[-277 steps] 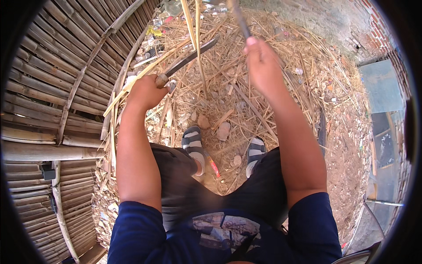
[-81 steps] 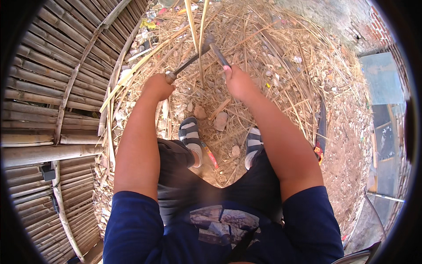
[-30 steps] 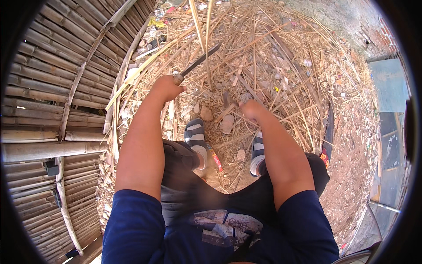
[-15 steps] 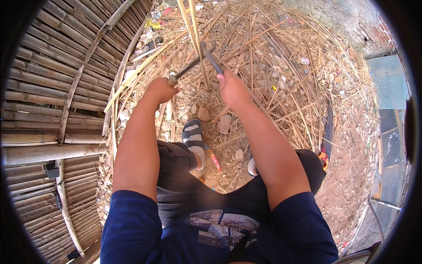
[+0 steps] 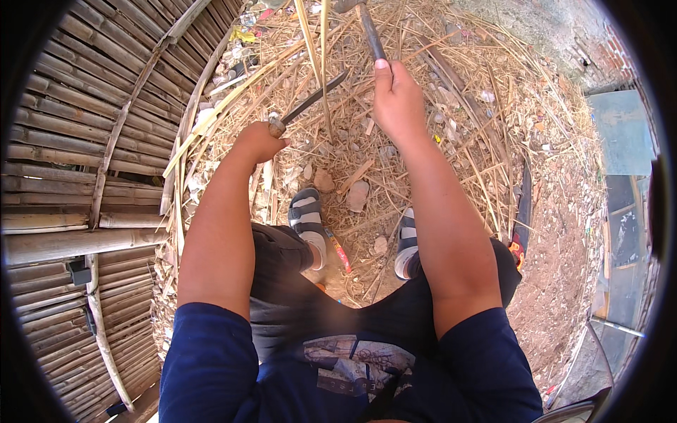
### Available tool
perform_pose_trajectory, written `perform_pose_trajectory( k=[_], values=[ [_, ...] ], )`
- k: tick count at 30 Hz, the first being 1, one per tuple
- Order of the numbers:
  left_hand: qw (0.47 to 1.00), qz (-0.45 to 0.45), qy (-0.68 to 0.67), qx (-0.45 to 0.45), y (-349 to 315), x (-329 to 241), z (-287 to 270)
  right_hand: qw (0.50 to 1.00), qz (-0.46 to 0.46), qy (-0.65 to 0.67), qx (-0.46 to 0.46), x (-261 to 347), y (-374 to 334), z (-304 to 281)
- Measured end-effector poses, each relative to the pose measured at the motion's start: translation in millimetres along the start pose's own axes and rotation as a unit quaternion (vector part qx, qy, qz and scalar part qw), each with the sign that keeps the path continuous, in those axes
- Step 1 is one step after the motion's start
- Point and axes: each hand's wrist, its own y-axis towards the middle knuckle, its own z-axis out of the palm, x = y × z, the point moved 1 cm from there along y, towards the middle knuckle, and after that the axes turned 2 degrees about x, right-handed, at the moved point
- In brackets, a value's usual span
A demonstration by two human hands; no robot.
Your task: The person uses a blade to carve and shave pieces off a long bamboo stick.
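My left hand (image 5: 257, 144) is closed round the wooden handle of a knife (image 5: 314, 100) with a dark, straight blade. The blade points up to the right and crosses a pale upright bamboo strip (image 5: 324, 46); whether it sits in a split cannot be made out. Beside that strip, a second bamboo strip (image 5: 308, 35) spreads off to the left. My right hand (image 5: 398, 102) grips a hammer (image 5: 371, 35) by its dark handle, raised beyond the blade. The hammer's head is partly cut off by the upper edge of the picture.
Bamboo splinters and stones (image 5: 357, 196) litter the ground round my sandalled feet (image 5: 305, 211). A slatted bamboo wall (image 5: 77, 127) stands at left. On the right lies a saw (image 5: 522, 211) with a red and yellow handle; farther off are grey-blue panels (image 5: 624, 134).
My right hand has swung the hammer up and away from the knife blade, toward the far side. My left hand and the knife stay almost in place.
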Motion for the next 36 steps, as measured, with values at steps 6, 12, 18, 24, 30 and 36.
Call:
perform_pose_trajectory(
  k=[6, 12, 18, 24, 30, 36],
  values=[
    [1.0, 0.007, 0.028, 0.005, 0.3, -3.1, -0.7, 0.98, 0.056, -0.128, 0.14, -67.1, -38.9, 61.4],
    [0.999, 0.006, 0.048, -0.013, 4.6, -1.6, 8.6, 0.984, 0.041, -0.131, 0.118, -80.0, -27.3, 70.1],
    [0.999, 0.01, 0.039, -0.007, 11.6, 3.9, 10.8, 0.995, 0.061, -0.05, 0.068, -39.1, -5.1, 29.6],
    [0.999, -0.006, 0.036, 0.013, 9.9, 5.5, 9.1, 0.994, 0.023, -0.075, 0.074, -1.5, 1.4, -3.3],
    [0.999, -0.009, 0.043, 0.027, 3.1, -5.2, 0.4, 0.98, 0.057, -0.116, 0.15, -60.0, -32.9, 57.8],
    [0.999, -0.024, 0.024, 0.034, 5.8, 10.2, 3.8, 0.976, 0.065, -0.125, 0.167, -40.7, -17.8, 48.8]
  ],
)
